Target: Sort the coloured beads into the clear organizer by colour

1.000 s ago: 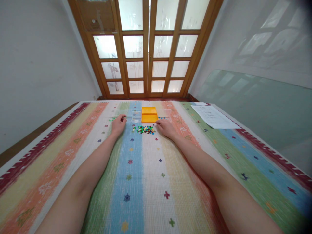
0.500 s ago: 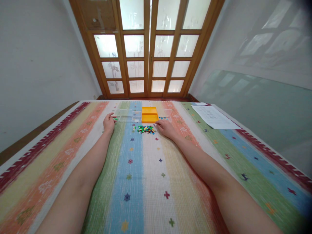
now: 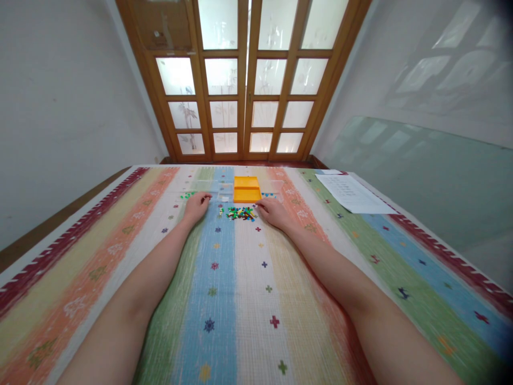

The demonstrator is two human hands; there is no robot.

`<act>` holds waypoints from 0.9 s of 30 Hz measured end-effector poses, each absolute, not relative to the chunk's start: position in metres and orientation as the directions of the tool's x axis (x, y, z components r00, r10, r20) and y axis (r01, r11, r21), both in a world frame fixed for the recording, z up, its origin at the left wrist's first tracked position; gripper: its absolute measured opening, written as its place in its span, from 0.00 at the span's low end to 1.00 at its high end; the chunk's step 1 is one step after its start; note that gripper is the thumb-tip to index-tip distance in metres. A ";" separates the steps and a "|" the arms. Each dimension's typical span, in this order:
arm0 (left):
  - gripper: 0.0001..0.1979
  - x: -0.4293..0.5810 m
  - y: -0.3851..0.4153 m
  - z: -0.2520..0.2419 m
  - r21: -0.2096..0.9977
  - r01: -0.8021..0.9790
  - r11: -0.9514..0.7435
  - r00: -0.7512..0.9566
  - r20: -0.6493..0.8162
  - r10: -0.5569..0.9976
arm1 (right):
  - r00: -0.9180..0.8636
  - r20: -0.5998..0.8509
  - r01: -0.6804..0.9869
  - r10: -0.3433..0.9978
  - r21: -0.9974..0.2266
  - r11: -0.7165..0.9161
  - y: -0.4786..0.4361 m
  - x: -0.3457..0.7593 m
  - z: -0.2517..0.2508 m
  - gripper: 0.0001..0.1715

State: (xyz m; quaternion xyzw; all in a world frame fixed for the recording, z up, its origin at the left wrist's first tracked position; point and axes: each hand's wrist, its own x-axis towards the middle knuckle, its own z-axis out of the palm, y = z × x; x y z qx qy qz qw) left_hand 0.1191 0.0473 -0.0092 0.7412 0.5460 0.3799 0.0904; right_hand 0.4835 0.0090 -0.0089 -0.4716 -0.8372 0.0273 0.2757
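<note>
My left hand (image 3: 196, 206) is over the table left of the pile, in front of a clear plastic box. Its fingers are loosely bent and slightly apart, with nothing visible between them. My right hand (image 3: 274, 209) rests at the front right corner of the open yellow box (image 3: 247, 194), just right of a pile of small coloured pieces (image 3: 241, 214). Its fingertips are pressed together; whatever they may hold is too small to make out. Small green pieces (image 3: 187, 195) lie left of my left hand. Blue pieces (image 3: 268, 195) show behind my right hand.
A small clear container (image 3: 225, 197) adjoins the yellow box on its left. Printed paper (image 3: 348, 192) lies at the back right of the table, which has a striped cloth (image 3: 248, 299). Wooden glazed doors (image 3: 245, 107) stand beyond the far edge.
My left hand has moved right, from beside the green pieces towards the pile, uncovering more of them. My right hand has stayed almost in place.
</note>
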 end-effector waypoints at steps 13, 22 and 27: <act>0.12 0.145 0.031 -0.005 0.287 0.746 -0.601 0.504 0.346 0.791 | -0.421 0.436 0.774 0.795 -0.286 0.566 0.010 0.485 -0.009 0.14; 0.10 0.151 0.026 -0.001 0.340 0.720 -0.605 0.515 0.323 0.794 | -0.418 0.427 0.775 0.802 -0.293 0.560 0.010 0.485 -0.009 0.15; 0.09 0.155 0.024 -0.001 0.365 0.692 -0.622 0.530 0.328 0.782 | -0.424 0.432 0.772 0.796 -0.288 0.567 0.009 0.484 -0.009 0.15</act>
